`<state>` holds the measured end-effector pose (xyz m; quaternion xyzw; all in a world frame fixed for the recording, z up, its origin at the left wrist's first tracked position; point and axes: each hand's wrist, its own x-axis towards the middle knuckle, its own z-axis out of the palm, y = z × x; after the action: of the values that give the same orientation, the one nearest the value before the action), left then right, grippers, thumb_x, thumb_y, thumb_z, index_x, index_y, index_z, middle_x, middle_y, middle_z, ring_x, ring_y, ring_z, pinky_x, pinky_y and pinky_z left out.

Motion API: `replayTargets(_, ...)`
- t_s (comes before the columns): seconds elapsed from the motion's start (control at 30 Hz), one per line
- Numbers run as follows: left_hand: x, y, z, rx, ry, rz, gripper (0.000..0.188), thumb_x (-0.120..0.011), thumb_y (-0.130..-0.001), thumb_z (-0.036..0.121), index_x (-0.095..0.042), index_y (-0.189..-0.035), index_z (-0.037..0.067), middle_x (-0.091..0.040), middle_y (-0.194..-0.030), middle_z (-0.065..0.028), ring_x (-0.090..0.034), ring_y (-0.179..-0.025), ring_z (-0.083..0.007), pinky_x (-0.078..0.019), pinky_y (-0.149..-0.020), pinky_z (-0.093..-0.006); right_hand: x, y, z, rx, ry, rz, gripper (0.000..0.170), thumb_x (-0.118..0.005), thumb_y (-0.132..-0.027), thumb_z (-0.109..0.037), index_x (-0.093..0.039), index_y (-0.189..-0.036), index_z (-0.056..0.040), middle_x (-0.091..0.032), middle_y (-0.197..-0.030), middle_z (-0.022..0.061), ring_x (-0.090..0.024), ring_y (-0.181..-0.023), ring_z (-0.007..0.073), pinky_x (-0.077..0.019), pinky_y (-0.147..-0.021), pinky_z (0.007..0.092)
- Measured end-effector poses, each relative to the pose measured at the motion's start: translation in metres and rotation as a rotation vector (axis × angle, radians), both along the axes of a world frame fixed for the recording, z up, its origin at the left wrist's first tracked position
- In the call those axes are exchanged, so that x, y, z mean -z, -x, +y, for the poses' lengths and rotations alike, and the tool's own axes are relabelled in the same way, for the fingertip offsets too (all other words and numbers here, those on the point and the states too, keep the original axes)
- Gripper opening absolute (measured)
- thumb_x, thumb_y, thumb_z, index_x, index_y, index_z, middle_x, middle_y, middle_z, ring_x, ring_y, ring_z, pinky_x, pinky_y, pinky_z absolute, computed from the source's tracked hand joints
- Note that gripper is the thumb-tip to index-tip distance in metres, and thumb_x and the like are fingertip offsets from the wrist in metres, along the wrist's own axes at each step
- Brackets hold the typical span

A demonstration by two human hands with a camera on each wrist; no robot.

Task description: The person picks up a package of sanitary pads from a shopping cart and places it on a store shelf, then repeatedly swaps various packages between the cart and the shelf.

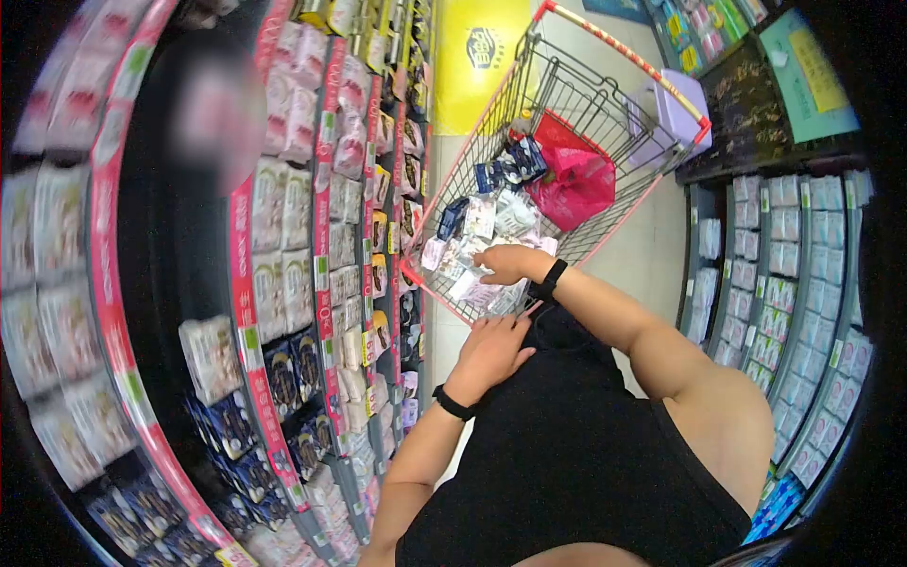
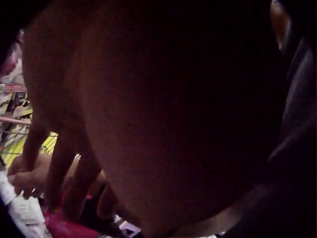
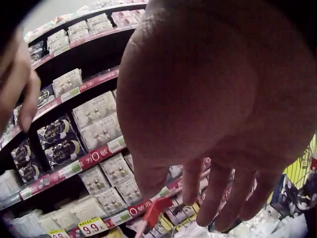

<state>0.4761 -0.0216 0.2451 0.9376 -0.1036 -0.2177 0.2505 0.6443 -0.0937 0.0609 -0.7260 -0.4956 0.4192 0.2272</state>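
Note:
In the head view my right hand (image 1: 513, 265) reaches over a pile of white soft packs (image 1: 479, 219) in a wire shopping cart (image 1: 590, 248). Its fingers extend down toward the packs, and the right wrist view shows them loosely spread, gripping nothing. My left hand (image 1: 488, 352) lies at the cart's near end, close by the black top (image 1: 557, 444), fingers fairly straight. The left wrist view shows those fingers hanging relaxed, the other hand beyond them. Dark blue packs (image 1: 511, 165) and a bright pink bag (image 1: 574, 184) lie deeper in the cart.
Shelves of packs (image 1: 283, 203) with pink price rails rise close on the left. More shelving (image 1: 789, 255) stands on the right. A lilac bin (image 1: 673, 118) is beside the cart's handle (image 1: 619, 57), and a yellow floor sign (image 1: 472, 80) lies beyond.

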Motion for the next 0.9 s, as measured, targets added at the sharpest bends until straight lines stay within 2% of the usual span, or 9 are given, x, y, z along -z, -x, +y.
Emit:
replayTargets(0.17,0.013,-0.075,-0.030,0.009,0.105,0.008,0.049,-0.070,-0.092,0.033,-0.057,-0.130,0.005,-0.063,-0.110,-0.0146,-0.061,-0.105,-0.0326,-0.0457,-0.091,-0.0442,0.040,-0.035,-0.025,-0.164,0.244,-0.026,0.053,-0.068,-0.087,-0.038,-0.063,-0.125,-0.0016,-0.071,-0.110,0.0239,-0.068,-0.104,0.0425,-0.0541,-0.089,0.0512)
replayTargets(0.3,0.025,-0.109,-0.038,0.105,0.094,0.107,0.046,-0.070,-0.091,0.033,-0.059,-0.126,0.005,-0.063,-0.111,-0.0148,-0.061,-0.105,-0.0332,-0.0459,-0.091,-0.0444,0.085,-0.057,-0.030,-0.191,0.258,0.294,0.060,-0.068,-0.089,-0.046,-0.061,-0.131,-0.0043,-0.068,-0.122,0.0223,-0.064,-0.115,0.0396,-0.0511,-0.095,0.0487)
replayTargets(0.43,0.042,-0.131,-0.029,0.116,0.060,0.139,0.045,-0.070,-0.091,0.032,-0.060,-0.125,0.005,-0.064,-0.111,-0.0149,-0.061,-0.105,-0.0340,-0.0463,-0.091,-0.0447,0.112,-0.096,-0.010,-0.230,0.288,0.193,0.062,-0.070,-0.088,-0.044,-0.059,-0.133,-0.0037,-0.069,-0.121,0.0215,-0.065,-0.114,0.0394,-0.0513,-0.094,0.0497)
replayTargets(0.5,0.048,-0.141,-0.020,0.095,0.034,0.147,0.045,-0.070,-0.091,0.032,-0.060,-0.125,0.005,-0.064,-0.110,-0.0150,-0.061,-0.105,-0.0344,-0.0466,-0.091,-0.0451,0.139,-0.113,0.007,-0.154,0.227,0.213,0.070,-0.071,-0.087,-0.040,-0.049,-0.148,-0.0121,-0.062,-0.132,0.0263,-0.065,-0.113,0.0432,-0.0521,-0.094,0.0502)
replayTargets(0.57,0.052,-0.155,-0.011,0.051,0.021,0.161,0.045,-0.070,-0.091,0.032,-0.060,-0.125,0.005,-0.064,-0.110,-0.0151,-0.061,-0.105,-0.0349,-0.0469,-0.091,-0.0455,0.131,-0.124,0.017,-0.046,0.186,0.014,0.080,-0.068,-0.088,-0.028,-0.033,-0.159,-0.0276,-0.049,-0.143,0.0334,-0.064,-0.113,0.0466,-0.0542,-0.091,0.0496)
replayTargets(0.63,0.051,-0.169,-0.005,0.002,-0.002,0.174,0.045,-0.071,-0.090,0.030,-0.060,-0.125,0.004,-0.065,-0.110,-0.0161,-0.061,-0.105,-0.0358,-0.0471,-0.090,-0.0462,0.094,-0.147,0.031,-0.033,0.308,0.024,0.088,-0.065,-0.088,-0.018,-0.021,-0.162,-0.0382,-0.041,-0.146,0.0375,-0.065,-0.113,0.0473,-0.0559,-0.088,0.0493)
replayTargets(0.7,0.051,-0.176,0.000,-0.075,-0.008,0.156,0.045,-0.072,-0.089,0.028,-0.060,-0.125,0.004,-0.065,-0.110,-0.0165,-0.061,-0.104,-0.0359,-0.0472,-0.090,-0.0464,0.106,-0.151,0.050,0.014,0.282,-0.132,0.082,-0.061,-0.092,-0.016,-0.024,-0.162,-0.0349,-0.055,-0.131,0.0318,-0.068,-0.107,0.0411,-0.0571,-0.080,0.0498)
replayTargets(0.77,0.052,-0.178,0.000,-0.147,0.022,0.142,0.044,-0.072,-0.088,0.026,-0.060,-0.124,0.003,-0.065,-0.109,-0.0171,-0.061,-0.104,-0.0360,-0.0470,-0.089,-0.0466,0.115,-0.162,0.066,-0.006,0.354,-0.207,0.080,-0.061,-0.092,-0.016,-0.026,-0.162,-0.0314,-0.062,-0.127,0.0273,-0.069,-0.105,0.0380,-0.0567,-0.080,0.0496)
replayTargets(0.9,0.063,-0.165,-0.008,-0.203,0.091,0.151,0.043,-0.072,-0.088,0.026,-0.061,-0.123,0.003,-0.064,-0.108,-0.0164,-0.061,-0.105,-0.0348,-0.0461,-0.090,-0.0451,0.173,-0.185,0.093,-0.034,0.507,-0.193,0.089,-0.069,-0.083,-0.013,-0.030,-0.161,-0.0271,-0.067,-0.130,0.0163,-0.068,-0.113,0.0348,-0.0566,-0.080,0.0511)
